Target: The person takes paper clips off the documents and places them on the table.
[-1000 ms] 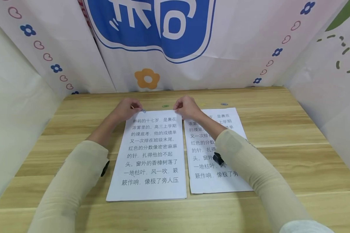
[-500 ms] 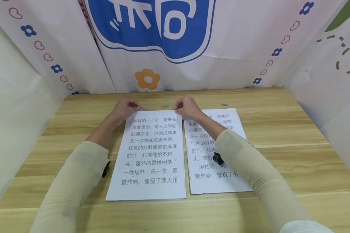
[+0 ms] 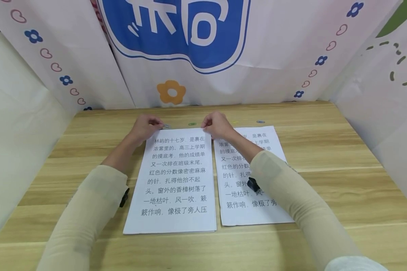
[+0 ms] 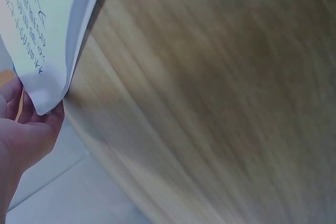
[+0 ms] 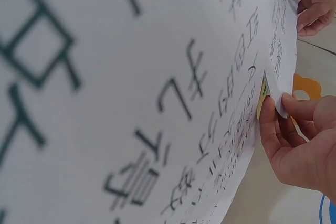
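Two stacks of printed paper lie side by side on the wooden table. At the top left corner of the left stack (image 3: 176, 222), my left hand (image 3: 145, 127) pinches a paper clip (image 3: 167, 126), which looks bluish and blurred. In the left wrist view, the fingers of the left hand (image 4: 31, 135) touch that paper corner (image 4: 50, 95). My right hand (image 3: 218, 125) pinches the top right corner of the same stack, and the right wrist view shows its thumb on the sheets' edge. The right forearm passes over the right stack (image 3: 244, 216) and hides part of its text.
Behind the stacks lie a green paper clip (image 3: 192, 124), a yellow paper clip (image 3: 235, 122) and a blue paper clip (image 3: 260, 121). A printed white cloth (image 3: 257, 86) hangs at the table's back edge, with white sheets at both sides.
The paper clip in the left hand has tipped from pointing down at the paper to lying nearly level behind its top edge. The right hand stays almost still at its corner.
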Demonstrator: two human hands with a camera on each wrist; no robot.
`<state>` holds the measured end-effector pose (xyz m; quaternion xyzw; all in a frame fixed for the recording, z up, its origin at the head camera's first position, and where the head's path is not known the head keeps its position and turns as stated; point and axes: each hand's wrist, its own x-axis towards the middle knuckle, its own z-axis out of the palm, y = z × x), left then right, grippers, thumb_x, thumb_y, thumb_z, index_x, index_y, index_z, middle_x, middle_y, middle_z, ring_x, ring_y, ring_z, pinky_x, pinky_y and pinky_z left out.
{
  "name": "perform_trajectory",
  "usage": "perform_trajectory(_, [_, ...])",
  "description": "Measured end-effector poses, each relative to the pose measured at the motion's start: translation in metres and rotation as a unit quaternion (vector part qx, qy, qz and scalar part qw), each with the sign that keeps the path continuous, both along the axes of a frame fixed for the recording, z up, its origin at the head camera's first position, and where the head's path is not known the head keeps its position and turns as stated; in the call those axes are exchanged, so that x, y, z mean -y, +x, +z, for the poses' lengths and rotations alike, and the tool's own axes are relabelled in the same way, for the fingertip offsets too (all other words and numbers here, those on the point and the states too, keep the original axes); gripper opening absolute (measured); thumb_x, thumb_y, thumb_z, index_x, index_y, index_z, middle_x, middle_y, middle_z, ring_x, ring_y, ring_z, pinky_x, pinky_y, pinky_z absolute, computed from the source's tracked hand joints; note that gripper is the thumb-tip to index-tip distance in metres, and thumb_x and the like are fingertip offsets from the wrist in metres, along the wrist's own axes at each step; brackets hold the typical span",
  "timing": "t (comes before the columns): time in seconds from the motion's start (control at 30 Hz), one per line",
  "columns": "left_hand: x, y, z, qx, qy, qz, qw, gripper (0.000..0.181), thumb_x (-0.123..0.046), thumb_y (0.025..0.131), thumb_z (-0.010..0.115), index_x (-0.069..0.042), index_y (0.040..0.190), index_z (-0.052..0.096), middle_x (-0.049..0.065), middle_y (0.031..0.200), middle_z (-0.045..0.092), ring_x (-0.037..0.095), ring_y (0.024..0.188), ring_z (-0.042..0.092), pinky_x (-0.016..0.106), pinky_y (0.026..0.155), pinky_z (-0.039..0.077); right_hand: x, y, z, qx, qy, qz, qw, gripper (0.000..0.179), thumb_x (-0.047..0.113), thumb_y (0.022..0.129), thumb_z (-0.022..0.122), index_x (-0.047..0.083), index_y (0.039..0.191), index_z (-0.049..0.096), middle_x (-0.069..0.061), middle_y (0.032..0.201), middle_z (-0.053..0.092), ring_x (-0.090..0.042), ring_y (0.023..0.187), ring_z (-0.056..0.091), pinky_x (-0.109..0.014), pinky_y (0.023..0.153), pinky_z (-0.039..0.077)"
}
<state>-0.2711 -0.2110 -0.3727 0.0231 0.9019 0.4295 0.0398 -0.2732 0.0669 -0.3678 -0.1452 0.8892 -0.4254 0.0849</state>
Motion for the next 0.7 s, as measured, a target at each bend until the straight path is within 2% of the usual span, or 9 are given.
perform_trajectory(0.43, [-0.0024, -0.0046, -0.0068, -0.002, -0.003, 0.027, 0.9996, 0.018, -0.005, 0.101, 0.063, 0.007, 0.114, 0.069, 0.017, 0.106, 0.065, 0.021, 0.089, 0.055, 0.023, 0.071, 0.045, -0.0014, -0.0006, -0.0007, -0.005, 0.002, 0.002, 1.0000, 0.011, -0.006, 0.095, 0.066, -0.003, 0.101, 0.074, -0.013, 0.094, 0.067, -0.020, 0.078, 0.061, -0.026, 0.063, 0.057])
perform_trajectory(0.7, [-0.0059, -0.0084, -0.0093, 0.008, -0.011, 0.051, 0.9986, 0.016, -0.005, 0.101, 0.063, 0.006, 0.113, 0.068, 0.019, 0.108, 0.064, 0.024, 0.094, 0.056, 0.027, 0.078, 0.046, -0.0022, -0.0007, -0.0022, -0.003, 0.005, 0.001, 1.0000, 0.010, -0.004, 0.096, 0.066, -0.002, 0.101, 0.074, -0.012, 0.095, 0.066, -0.020, 0.079, 0.060, -0.025, 0.063, 0.056])
